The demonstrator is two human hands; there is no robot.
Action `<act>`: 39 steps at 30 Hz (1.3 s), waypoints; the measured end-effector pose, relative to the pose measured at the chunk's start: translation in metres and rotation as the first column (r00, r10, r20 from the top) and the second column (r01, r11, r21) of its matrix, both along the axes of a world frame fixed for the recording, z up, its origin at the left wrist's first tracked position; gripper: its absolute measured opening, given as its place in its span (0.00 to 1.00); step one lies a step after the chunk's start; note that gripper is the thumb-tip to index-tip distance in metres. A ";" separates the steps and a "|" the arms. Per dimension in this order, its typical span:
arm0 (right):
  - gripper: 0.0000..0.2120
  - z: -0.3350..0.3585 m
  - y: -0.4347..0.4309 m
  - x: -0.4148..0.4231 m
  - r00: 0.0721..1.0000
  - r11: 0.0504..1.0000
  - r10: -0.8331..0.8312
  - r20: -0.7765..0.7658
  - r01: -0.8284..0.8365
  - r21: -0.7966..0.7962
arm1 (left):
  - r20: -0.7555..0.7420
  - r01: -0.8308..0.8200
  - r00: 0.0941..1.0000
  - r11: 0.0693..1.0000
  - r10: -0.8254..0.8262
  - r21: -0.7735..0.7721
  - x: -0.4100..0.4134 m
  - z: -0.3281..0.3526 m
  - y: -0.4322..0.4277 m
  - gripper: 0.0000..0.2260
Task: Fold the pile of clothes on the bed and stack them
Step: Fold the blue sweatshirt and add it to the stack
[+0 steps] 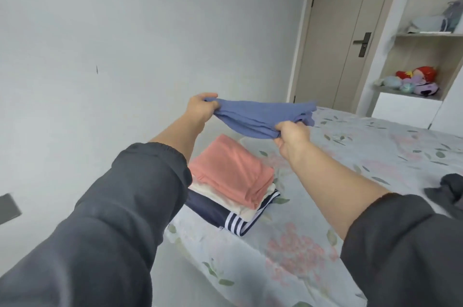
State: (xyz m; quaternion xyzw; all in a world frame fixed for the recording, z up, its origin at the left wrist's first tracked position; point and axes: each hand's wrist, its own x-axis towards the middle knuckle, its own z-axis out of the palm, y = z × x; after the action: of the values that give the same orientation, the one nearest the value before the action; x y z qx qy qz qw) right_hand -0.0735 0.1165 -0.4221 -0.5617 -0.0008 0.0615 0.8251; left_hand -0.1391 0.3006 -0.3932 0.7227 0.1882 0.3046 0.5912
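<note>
A folded blue garment (258, 116) hangs in the air between both hands, above the stack. My left hand (201, 107) grips its left end and my right hand (292, 137) grips its near right edge. Below it on the bed (350, 181) lies a stack of folded clothes: a pink garment (233, 171) on top, a cream one (225, 200) under it, and a navy one with white stripes (225, 217) at the bottom. A dark grey garment (448, 194) lies unfolded at the right edge of the bed.
The bed has a floral sheet and stands against a plain wall (125, 30) on the left. A closed door (345, 30) is beyond the bed. Shelves (426, 38) with plush toys (416, 79) stand at the right.
</note>
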 end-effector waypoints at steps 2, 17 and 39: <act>0.21 -0.048 0.017 -0.016 0.982 0.997 0.076 -0.175 -0.075 0.013 | -0.103 -0.059 0.993 0.998 0.055 -0.038 -0.009 -0.042 0.019 0.14; 0.30 -0.161 0.012 -0.021 0.804 0.029 0.592 0.052 0.043 -0.999 | -0.671 0.599 0.656 0.303 0.345 0.741 0.001 -0.184 -0.001 0.26; 0.31 -0.154 -0.255 -0.040 0.897 -0.269 0.377 0.233 0.347 -0.899 | -0.411 0.414 0.910 0.080 -0.045 0.907 0.013 -0.182 -0.259 0.28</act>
State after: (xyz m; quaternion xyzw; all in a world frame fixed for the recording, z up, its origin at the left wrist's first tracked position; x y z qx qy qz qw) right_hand -0.1131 -0.1384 -0.5757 -0.9858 -0.1463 -0.0814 0.0141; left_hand -0.1262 0.0413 -0.5751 0.9837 -0.0971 0.1489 -0.0278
